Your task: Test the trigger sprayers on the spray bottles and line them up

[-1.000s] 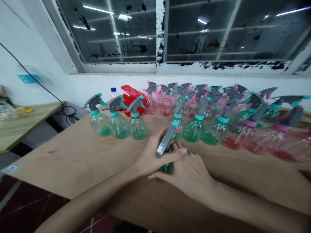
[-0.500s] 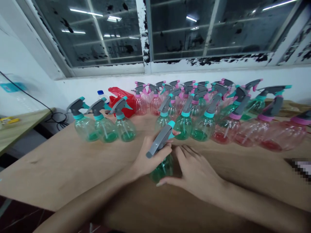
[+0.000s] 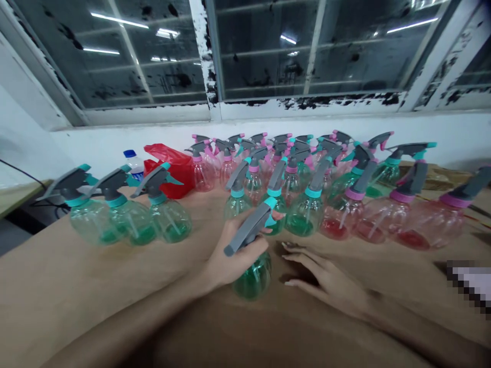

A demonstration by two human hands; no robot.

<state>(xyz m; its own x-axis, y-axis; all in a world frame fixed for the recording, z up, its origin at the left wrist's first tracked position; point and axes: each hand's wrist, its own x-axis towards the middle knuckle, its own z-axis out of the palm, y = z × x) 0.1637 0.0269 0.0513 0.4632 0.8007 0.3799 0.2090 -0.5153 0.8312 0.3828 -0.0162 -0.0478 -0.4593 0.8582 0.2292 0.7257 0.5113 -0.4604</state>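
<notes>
While three green plastic sprayers (image 3: 132, 221) stand before the red plastic bag (image 3: 179, 174), the left hand (image 3: 231, 263) grips a round, grey-topped green plastic spray bottle (image 3: 252, 281) by the neck, nearer and right of that bag. Probably light, slippery; neck hold suits. Farther right of the bag, right hand (image 3: 333, 280) empty, fingers spread.

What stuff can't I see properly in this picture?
All in the head view:
The neck of the held spray bottle: hidden by the left hand.
Many back bottles: lower parts hidden behind the front bottles.
What is in the red bag, if anything: hidden by its sides.
The pale thing: blurred into blocky squares, cut off by the right edge.
The side table: mostly cut off by the left edge.
</notes>
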